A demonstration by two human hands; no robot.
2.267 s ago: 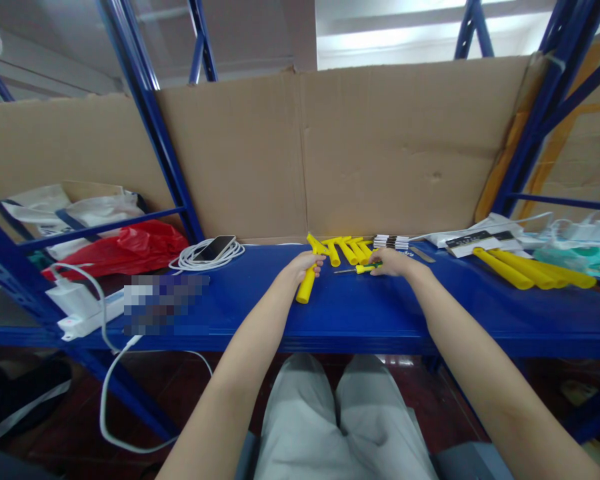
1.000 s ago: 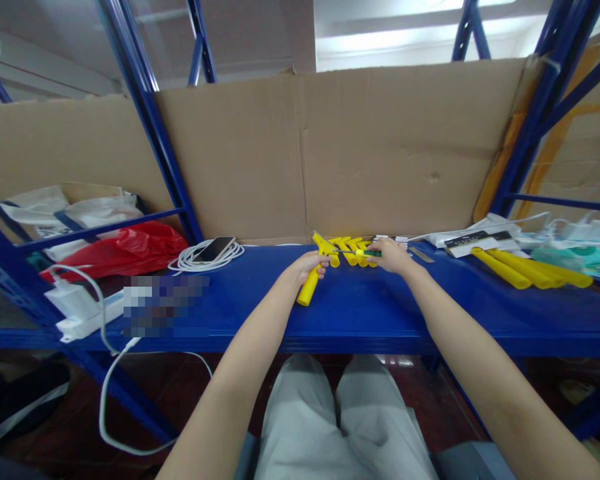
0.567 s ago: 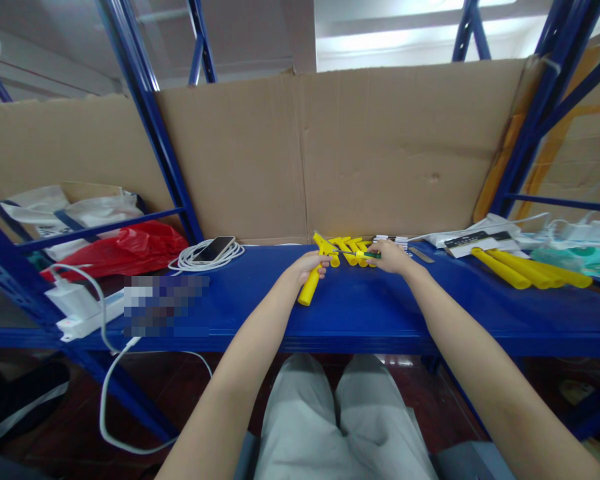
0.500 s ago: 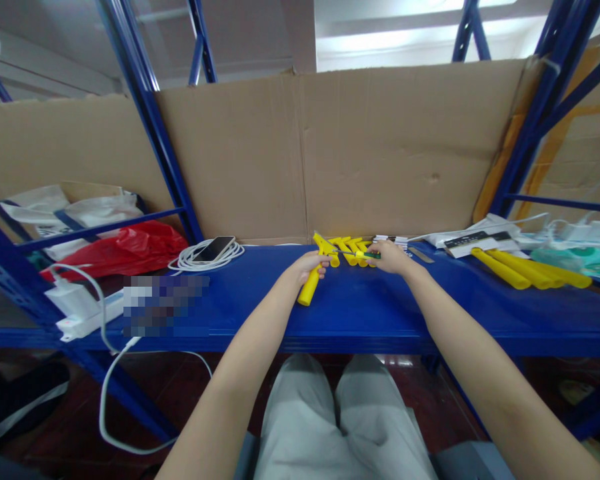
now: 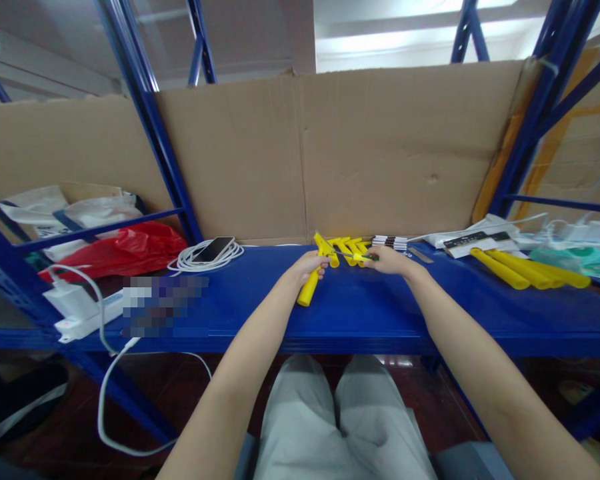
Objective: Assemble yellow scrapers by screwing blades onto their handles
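My left hand (image 5: 312,265) is wrapped round the yellow scraper (image 5: 308,291), whose thick round handle points toward me and whose flared head leans away. In my right hand (image 5: 386,259) is a screwdriver (image 5: 349,255) with a dark green handle mostly hidden by the fingers. Its thin shaft points left, and the tip meets the scraper's head near my left fingers; the exact contact is too small to make out. Behind and between the hands, several more yellow scrapers (image 5: 353,248) lie in a row on the blue shelf (image 5: 350,313).
Small white-and-dark packs (image 5: 389,242) and a flat metal strip (image 5: 421,255) lie beyond my right hand. Several yellow tubes (image 5: 510,268) rest at the right. A phone (image 5: 215,249) on a coiled white cable, a red bag (image 5: 125,250) and a power strip (image 5: 93,319) occupy the left. Cardboard (image 5: 380,153) stands behind.
My right hand and the screwdriver handle have shifted and turned slightly. The left hand keeps the scraper in nearly the same place.
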